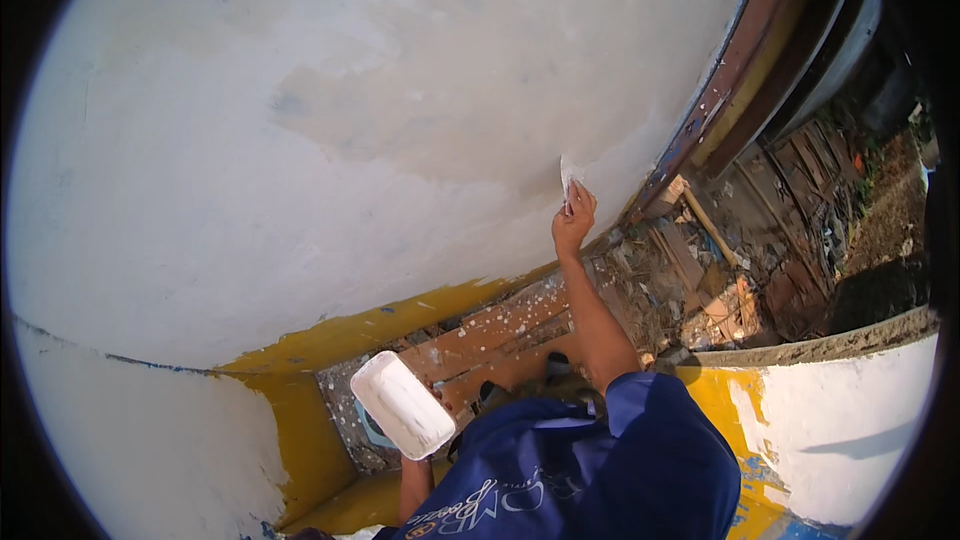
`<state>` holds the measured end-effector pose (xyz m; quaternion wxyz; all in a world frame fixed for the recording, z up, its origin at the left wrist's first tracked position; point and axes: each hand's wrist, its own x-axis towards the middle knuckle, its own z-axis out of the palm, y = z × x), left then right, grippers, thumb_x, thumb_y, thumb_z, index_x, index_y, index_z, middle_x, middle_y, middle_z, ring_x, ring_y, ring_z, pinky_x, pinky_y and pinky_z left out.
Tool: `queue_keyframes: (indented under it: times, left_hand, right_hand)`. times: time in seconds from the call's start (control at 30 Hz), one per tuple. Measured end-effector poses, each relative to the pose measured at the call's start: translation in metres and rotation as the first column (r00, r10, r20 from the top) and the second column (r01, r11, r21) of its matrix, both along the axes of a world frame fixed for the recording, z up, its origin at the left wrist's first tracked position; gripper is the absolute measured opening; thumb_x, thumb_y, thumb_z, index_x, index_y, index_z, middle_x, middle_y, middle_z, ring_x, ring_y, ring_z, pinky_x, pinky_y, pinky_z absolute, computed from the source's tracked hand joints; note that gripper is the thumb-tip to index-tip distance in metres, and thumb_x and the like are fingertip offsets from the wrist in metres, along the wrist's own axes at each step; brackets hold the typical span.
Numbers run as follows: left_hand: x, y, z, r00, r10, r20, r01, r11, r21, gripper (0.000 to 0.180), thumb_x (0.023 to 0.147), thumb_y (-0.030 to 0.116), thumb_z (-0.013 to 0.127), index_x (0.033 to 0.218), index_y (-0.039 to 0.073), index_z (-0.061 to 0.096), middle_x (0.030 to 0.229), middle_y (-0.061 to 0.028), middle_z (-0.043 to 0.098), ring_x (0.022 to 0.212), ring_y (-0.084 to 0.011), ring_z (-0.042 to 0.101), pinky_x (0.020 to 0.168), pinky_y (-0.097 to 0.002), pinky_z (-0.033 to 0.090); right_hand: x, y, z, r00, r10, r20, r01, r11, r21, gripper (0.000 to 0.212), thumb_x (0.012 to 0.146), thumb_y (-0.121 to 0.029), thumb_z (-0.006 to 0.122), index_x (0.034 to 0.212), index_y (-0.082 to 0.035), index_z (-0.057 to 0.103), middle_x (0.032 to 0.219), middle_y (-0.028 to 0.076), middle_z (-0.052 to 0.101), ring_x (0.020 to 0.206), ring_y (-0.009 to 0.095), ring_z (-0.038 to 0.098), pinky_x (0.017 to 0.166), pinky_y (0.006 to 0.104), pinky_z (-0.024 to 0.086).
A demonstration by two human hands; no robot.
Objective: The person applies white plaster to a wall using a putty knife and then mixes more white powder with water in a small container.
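Right hand (575, 222): raised and reaching forward, fingers clamped on a thin putty blade (571, 172). We find the blade at the big pale wall (200, 190), low down and toward that wall's right edge, beside the lower right end of a beige patch (400, 120). We cannot tell whether its edge touches the surface.

Left hand (412, 463): holds a white tray (403, 405), fingers closed on it but mostly hidden beneath. We note the tray is oblong with rounded corners, tilted so its open side faces us; the inside is whitish. It sits near the wall's lower edge, well apart from the blade.

Surroundings: a yellow band (400, 316) borders the wall's lower edge. Beyond the tray we record brown planks (500, 328) spotted white; rubble (700, 275) lies to the right. The wearer's shirt (590, 450) is dark blue.
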<state>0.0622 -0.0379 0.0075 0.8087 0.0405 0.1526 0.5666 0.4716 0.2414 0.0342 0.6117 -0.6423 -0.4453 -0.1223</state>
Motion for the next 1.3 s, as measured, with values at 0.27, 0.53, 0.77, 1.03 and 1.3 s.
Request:
queue_keyframes:
  times: [0.27,0.53,0.77,1.03,1.3]
  left_hand:
    - [-0.003,-0.012,0.001,0.999,0.028,-0.020,-0.029,1.000,-0.007,0.091,0.080,0.067,0.061,0.147,0.010,0.036,0.138,-0.0250,0.048,0.117,-0.0442,0.055,0.094,-0.0640,0.048]
    - [0.000,-0.010,-0.003,0.999,0.044,-0.016,-0.045,0.999,-0.011,0.091,0.081,0.066,0.061,0.147,0.010,0.036,0.138,-0.0249,0.048,0.117,-0.0441,0.055,0.094,-0.0639,0.048]
    - [0.001,-0.007,0.001,0.999,0.040,-0.017,-0.040,0.999,-0.001,0.090,0.081,0.066,0.061,0.147,0.010,0.036,0.137,-0.0248,0.048,0.117,-0.0439,0.055,0.094,-0.0637,0.048]
    - [0.006,-0.002,0.003,1.000,0.010,-0.018,-0.010,1.000,-0.002,0.089,0.081,0.066,0.060,0.147,0.010,0.036,0.137,-0.0247,0.048,0.117,-0.0437,0.055,0.094,-0.0635,0.048]
    - [-0.002,-0.001,0.004,1.000,0.009,-0.029,-0.009,1.000,0.012,0.089,0.082,0.065,0.060,0.146,0.010,0.037,0.137,-0.0246,0.048,0.117,-0.0435,0.055,0.094,-0.0634,0.048]
  right_hand:
    - [-0.056,-0.033,-0.054,0.971,0.219,-0.093,-0.227,0.970,-0.089,0.056,0.068,0.017,0.050,0.118,0.000,0.066,0.115,0.016,0.066,0.106,0.038,0.057,0.092,0.0430,0.047]
    - [-0.059,0.013,-0.032,0.981,-0.072,-0.178,0.063,0.996,-0.055,0.054,0.071,0.015,0.054,0.123,0.001,0.064,0.119,0.017,0.064,0.110,0.038,0.055,0.091,0.0443,0.047]
    - [-0.011,-0.032,-0.059,0.972,0.098,-0.215,-0.109,0.993,-0.039,0.049,0.076,0.015,0.054,0.120,-0.001,0.067,0.116,0.016,0.065,0.105,0.034,0.059,0.086,0.0390,0.051]
    - [-0.026,-0.003,-0.024,0.987,-0.014,-0.158,0.000,0.996,-0.090,0.051,0.070,0.015,0.055,0.117,0.000,0.067,0.114,0.017,0.066,0.108,0.036,0.057,0.089,0.0420,0.049]
    - [-0.062,-0.029,-0.031,0.966,0.087,-0.245,-0.094,0.995,-0.016,0.047,0.073,0.015,0.053,0.114,0.001,0.068,0.111,0.017,0.067,0.104,0.036,0.060,0.088,0.0407,0.050]
